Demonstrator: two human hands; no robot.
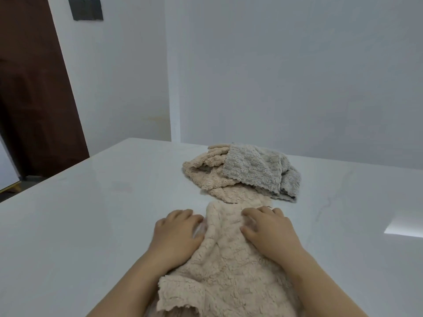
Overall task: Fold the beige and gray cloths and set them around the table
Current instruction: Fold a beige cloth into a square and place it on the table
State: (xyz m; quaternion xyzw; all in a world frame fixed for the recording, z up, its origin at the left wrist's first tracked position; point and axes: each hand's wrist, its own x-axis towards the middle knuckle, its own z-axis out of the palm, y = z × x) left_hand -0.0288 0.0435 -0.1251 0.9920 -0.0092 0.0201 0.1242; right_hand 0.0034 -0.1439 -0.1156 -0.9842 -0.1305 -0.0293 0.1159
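Left hand (176,234) and right hand (268,233), fingers curled, grip a beige cloth (229,275) at the table's (87,225) near edge. A cloth heap (242,172) lies just beyond.

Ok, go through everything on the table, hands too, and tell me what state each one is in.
Near beige cloth: lying rumpled and unfolded on the table, under both hands.
Left hand: on that cloth's left edge, fingers bent, grip unclear.
Right hand: on top of that cloth, fingers bent, grip unclear.
Beige heap: crumpled, unfolded, behind the near cloth.
Gray cloth: draped over the heap's right side, unfolded.
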